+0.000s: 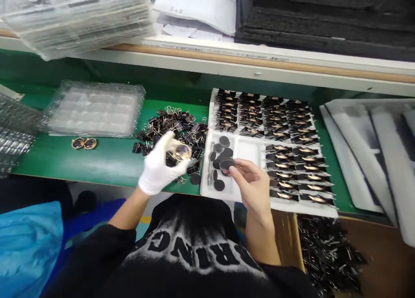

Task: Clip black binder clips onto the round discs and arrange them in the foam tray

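My left hand (160,166), in a white glove, pinches a round gold-rimmed piece with a dark shiny face (182,152) above a heap of black binder clips (175,123). Bare, my right hand (253,183) holds a black disc (227,163) between thumb and fingers. Under that disc, more black discs (219,185) lie loose in a compartment of the white tray (248,149). Other compartments hold rows of binder clips clamped on gold-edged pieces (311,175). Two more gold-rimmed round pieces (84,143) lie side by side on the green table at the left.
A clear compartment tray (95,110) sits at the back left, with stacked clear trays (16,131) beside it. White foam sheets (359,151) stand at the right. Below the table edge, a cardboard box (287,235) adjoins more binder clips (327,255). A shelf edge (201,58) runs across the back.
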Demonstrator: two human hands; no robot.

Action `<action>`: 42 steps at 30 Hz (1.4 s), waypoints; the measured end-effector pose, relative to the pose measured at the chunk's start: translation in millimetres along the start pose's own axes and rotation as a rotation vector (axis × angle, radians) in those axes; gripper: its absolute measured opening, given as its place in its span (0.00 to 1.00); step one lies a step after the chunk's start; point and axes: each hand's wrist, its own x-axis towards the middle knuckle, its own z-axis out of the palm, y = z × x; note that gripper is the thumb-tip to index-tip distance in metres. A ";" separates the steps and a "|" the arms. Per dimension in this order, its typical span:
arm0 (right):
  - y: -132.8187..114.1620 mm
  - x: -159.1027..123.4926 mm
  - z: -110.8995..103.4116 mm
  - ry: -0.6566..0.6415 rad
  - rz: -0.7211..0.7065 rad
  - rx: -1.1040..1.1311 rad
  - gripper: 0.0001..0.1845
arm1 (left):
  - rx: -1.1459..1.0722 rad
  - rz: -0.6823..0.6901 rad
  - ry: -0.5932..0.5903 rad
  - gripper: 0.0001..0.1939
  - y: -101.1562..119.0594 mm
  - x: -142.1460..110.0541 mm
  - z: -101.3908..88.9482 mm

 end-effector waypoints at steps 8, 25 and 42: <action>-15.2 -12.1 -4.7 -0.068 -0.470 -0.285 0.13 | 0.019 0.263 -0.225 0.47 38.1 7.0 48.9; -0.5 -3.2 -6.8 -0.267 0.245 0.163 0.16 | -0.113 0.053 -0.414 0.26 49.6 1.2 45.4; 20.4 -15.6 -15.0 -0.349 0.192 0.302 0.08 | 0.898 0.100 -0.822 0.20 -12.9 70.0 43.3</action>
